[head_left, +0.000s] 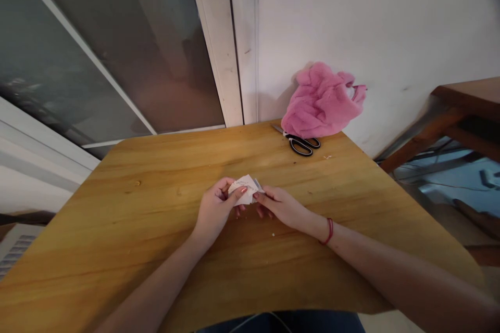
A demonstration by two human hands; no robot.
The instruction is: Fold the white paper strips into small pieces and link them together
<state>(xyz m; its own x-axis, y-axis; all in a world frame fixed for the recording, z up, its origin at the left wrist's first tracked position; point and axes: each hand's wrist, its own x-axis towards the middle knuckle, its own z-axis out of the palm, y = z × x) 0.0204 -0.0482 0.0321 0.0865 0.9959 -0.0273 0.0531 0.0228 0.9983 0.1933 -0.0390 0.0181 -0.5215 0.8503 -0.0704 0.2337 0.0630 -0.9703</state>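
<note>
Small white paper pieces (244, 183) with faint dark print are held just above the middle of the wooden table (164, 250). My left hand (219, 203) is closed on them from the left, its thumb pressed flat across the top piece. From the right, my right hand (279, 204) pinches the edge of the papers between thumb and fingers, beside a greyish strip that sticks up. Whether the pieces are separate or one folded sheet I cannot tell. A red band circles the right wrist.
Black-handled scissors (302, 144) lie at the table's back right, partly under a bunched pink fluffy cloth (322, 101). Small scraps dot the tabletop. Behind stand a white wall (375, 21) and a glass-paned door (156, 36). Another wooden table (469, 96) is at right.
</note>
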